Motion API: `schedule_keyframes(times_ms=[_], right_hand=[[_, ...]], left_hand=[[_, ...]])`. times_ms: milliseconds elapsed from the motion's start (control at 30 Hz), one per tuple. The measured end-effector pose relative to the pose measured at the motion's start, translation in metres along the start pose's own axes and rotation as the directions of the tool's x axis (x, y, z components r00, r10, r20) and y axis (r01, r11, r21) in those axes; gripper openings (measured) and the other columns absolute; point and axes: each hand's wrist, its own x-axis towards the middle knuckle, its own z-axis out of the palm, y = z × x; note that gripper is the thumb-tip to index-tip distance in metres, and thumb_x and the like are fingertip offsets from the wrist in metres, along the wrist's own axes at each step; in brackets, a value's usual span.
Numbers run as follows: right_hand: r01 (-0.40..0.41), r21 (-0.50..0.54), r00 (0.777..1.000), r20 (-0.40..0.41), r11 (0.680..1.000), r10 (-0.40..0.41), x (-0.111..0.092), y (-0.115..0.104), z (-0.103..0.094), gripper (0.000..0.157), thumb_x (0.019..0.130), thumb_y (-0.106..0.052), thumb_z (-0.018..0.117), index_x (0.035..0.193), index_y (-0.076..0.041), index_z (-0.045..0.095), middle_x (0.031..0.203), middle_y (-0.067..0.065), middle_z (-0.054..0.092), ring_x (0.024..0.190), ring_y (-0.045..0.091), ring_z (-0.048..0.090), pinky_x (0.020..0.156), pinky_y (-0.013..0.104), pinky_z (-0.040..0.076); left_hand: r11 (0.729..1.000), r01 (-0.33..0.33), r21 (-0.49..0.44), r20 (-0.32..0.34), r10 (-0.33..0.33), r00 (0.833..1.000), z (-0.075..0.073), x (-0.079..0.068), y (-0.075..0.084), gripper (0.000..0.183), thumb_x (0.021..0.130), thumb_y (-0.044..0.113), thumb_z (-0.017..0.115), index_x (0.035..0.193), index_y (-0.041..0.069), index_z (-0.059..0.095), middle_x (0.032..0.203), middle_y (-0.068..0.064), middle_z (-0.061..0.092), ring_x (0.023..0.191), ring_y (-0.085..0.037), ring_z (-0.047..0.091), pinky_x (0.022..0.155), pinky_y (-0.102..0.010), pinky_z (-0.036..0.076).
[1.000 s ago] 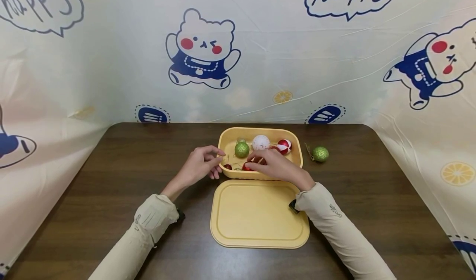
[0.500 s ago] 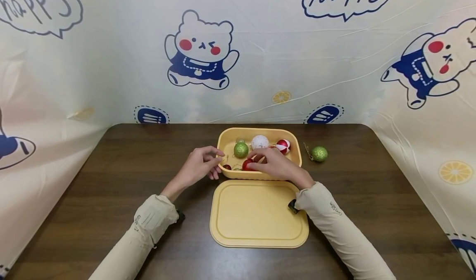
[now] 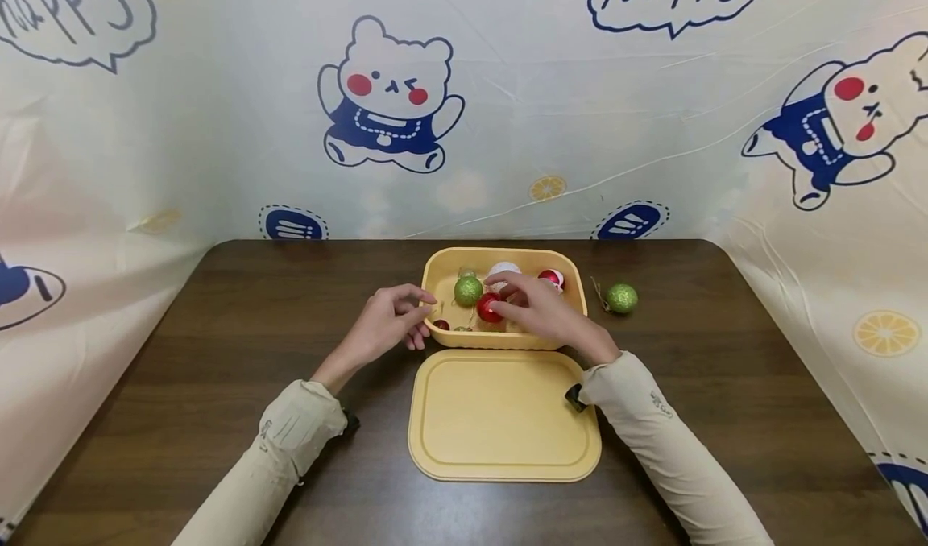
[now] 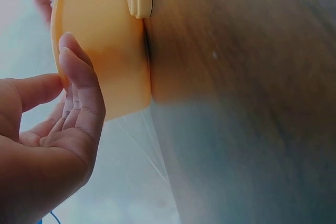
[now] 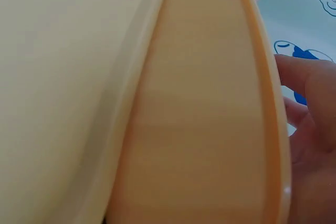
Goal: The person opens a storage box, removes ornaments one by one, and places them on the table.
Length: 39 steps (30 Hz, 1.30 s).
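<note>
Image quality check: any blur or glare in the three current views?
Head: mostly crisp, soft sheen on the table in front of the lid. Left wrist: table blurred and hazy, bluish sheen low in frame; left hand looks sharper. Right wrist: lid soft at left, box wall low in detail.

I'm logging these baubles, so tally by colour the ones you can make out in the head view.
Green: 2 (boxed green ball, loose green ball)
Red: 2 (bright red ball, dark red ball)
White: 1 (white ball)
Red-and-white: 1 (two-tone ball)
Total: 6; unclear pieces left out.
</note>
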Motion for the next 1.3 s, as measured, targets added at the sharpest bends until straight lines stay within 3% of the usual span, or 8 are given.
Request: schedule_keyframes(times_ms=[267,467,667,1067,1300], right_hand=[[0.028,0.007,0.999,-0.027,1.000,-0.028,-0.002,-0.004,-0.009,0.029,0.097,-0.017,0.067,0.124,-0.009,0.065,0.115,0.010,0.070,0.100,0.027,0.069,0.089,0.045,0.055],[0.012,0.006,1.000,-0.013,1.000,-0.012,-0.003,-0.003,-0.010,0.042,0.089,-0.022,0.077,0.127,-0.011,0.063,0.118,0.007,0.069,0.097,0.022,0.068,0.084,0.039,0.057],[0.016,0.002,0.998,-0.068,1.000,-0.016,-0.001,-0.005,-0.009,0.048,0.084,-0.010,0.081,0.127,-0.009,0.061,0.115,0.009,0.067,0.092,0.023,0.066,0.078,0.036,0.057],[0.031,-0.015,0.986,-0.164,0.999,-0.033,-0.003,-0.006,-0.016,0.049,0.088,-0.011,0.077,0.132,-0.002,0.057,0.121,0.015,0.064,0.093,0.026,0.066,0.084,0.041,0.055],[0.004,0.026,0.985,-0.174,1.000,0.000,-0.007,-0.007,-0.021,0.055,0.090,-0.017,0.076,0.137,-0.007,0.051,0.120,0.017,0.065,0.097,0.029,0.065,0.085,0.047,0.054]], left_hand=[[1.000,-0.011,-0.003,-0.005,0.011,1.000,0.000,0.000,0.000,0.022,0.100,0.007,0.060,0.119,-0.005,0.062,0.078,-0.026,0.068,0.057,-0.027,0.067,0.054,-0.041,0.059],[1.000,-0.006,-0.008,-0.001,0.006,1.000,0.000,0.000,-0.001,0.022,0.100,0.007,0.060,0.119,-0.005,0.062,0.079,-0.028,0.068,0.056,-0.026,0.067,0.055,-0.041,0.059],[1.000,-0.019,-0.015,-0.002,0.019,1.000,0.000,0.000,-0.001,0.022,0.100,0.007,0.060,0.119,-0.005,0.062,0.078,-0.028,0.068,0.056,-0.027,0.067,0.053,-0.037,0.058],[0.999,-0.025,-0.022,0.002,0.025,1.000,0.000,0.000,-0.001,0.023,0.100,0.007,0.059,0.120,-0.005,0.061,0.079,-0.029,0.067,0.056,-0.027,0.066,0.053,-0.040,0.058],[1.000,-0.023,-0.007,-0.001,0.023,1.000,-0.001,0.000,-0.001,0.022,0.100,0.008,0.059,0.119,-0.004,0.062,0.077,-0.026,0.068,0.056,-0.026,0.066,0.053,-0.037,0.058]])
